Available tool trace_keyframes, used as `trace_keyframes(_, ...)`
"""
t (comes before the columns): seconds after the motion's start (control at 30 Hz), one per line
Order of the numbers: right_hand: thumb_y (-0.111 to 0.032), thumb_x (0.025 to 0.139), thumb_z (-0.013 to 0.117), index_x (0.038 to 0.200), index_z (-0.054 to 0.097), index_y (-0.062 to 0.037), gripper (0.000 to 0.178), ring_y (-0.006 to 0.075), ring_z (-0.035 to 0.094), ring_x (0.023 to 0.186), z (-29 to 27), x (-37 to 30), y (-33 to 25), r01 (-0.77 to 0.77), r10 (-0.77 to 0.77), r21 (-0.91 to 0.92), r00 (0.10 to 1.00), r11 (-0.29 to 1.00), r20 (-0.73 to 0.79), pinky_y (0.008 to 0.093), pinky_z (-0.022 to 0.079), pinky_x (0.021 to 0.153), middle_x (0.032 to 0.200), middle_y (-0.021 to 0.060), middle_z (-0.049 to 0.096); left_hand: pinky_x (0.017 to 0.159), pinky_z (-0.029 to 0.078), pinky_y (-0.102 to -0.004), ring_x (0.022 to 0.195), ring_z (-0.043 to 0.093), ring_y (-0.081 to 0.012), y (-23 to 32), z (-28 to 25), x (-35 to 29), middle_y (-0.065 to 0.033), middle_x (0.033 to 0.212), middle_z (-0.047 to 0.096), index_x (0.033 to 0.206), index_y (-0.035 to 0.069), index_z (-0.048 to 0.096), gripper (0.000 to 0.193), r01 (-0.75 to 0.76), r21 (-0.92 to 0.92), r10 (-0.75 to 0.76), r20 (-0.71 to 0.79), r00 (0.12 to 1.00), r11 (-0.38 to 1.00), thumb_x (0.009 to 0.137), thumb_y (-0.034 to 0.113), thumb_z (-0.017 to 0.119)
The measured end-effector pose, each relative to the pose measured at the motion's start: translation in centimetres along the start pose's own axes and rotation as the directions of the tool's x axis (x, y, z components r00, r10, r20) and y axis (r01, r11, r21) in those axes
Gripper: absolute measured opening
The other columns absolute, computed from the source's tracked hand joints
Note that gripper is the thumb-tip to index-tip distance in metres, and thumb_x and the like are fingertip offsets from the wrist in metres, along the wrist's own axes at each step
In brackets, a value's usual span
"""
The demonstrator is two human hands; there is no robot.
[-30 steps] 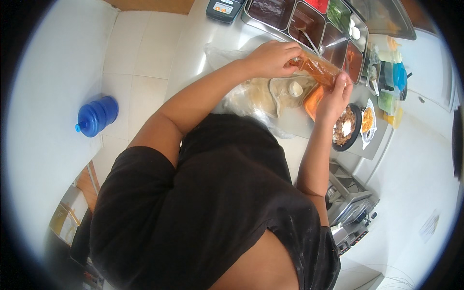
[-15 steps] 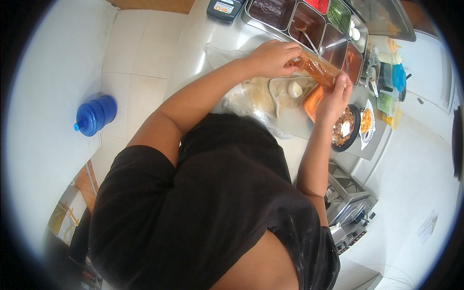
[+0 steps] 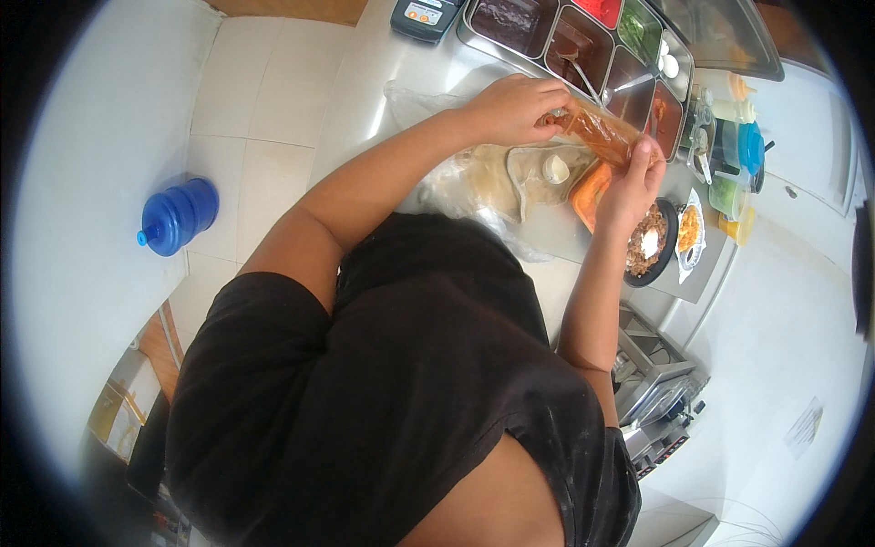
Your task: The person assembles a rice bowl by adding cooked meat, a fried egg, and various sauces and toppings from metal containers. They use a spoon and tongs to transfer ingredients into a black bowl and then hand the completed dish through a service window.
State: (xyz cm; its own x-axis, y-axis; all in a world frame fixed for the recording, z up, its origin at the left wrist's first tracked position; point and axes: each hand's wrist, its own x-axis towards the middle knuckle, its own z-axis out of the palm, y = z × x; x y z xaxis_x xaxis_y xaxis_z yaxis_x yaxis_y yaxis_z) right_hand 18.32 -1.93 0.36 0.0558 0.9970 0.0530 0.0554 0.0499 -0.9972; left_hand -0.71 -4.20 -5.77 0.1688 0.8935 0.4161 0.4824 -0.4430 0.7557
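One clear plastic bag of orange-brown food (image 3: 603, 133) spans both hands, the left hand (image 3: 519, 111) pinched on one end, the right hand (image 3: 631, 190) clasping the other, between the steel topping-pan unit (image 3: 503, 60) and the counter's near edge.

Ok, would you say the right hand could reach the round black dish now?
Probably not straightaway: the right hand is gripping the clear bag. Otherwise, nothing visible blocks the round black dish.

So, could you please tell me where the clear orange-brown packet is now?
In the head view, upper right of centre, the packet is held between the left hand and right hand, near the steel bins.
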Motion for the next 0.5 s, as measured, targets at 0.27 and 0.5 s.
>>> trace_keyframes(0.27,-0.021,0.097,0.053,0.111,0.051,-0.0017,0.024,0.0143,0.055,0.094,0.04,0.0,-0.13,0.006,-0.006,-0.006,1.0,1.0,-0.005,0.0273,0.046,0.085,0.103,0.008,0.056,0.07,0.046,-0.0382,0.075,0.059,-0.024,-0.25,0.09,0.02,-0.007,0.099,0.058,0.103,0.006,0.057,0.029,-0.041,0.037,0.042,-0.023,0.999,0.999,0.078,0.02,0.063)
trace_keyframes(0.5,-0.021,0.097,0.053,0.111,0.051,-0.0019,0.025,0.0149,0.055,0.095,0.0,0.1,-0.04,-0.001,0.001,0.019,1.0,1.0,-0.007,0.0282,0.047,0.085,0.104,0.0081,0.056,0.069,0.046,-0.0381,0.075,0.059,-0.0234,-0.2,0.05,0.05,-0.0067,0.097,0.057,0.103,0.006,0.057,0.029,-0.027,0.015,0.027,-0.003,1.0,1.0,0.078,0.02,0.063)
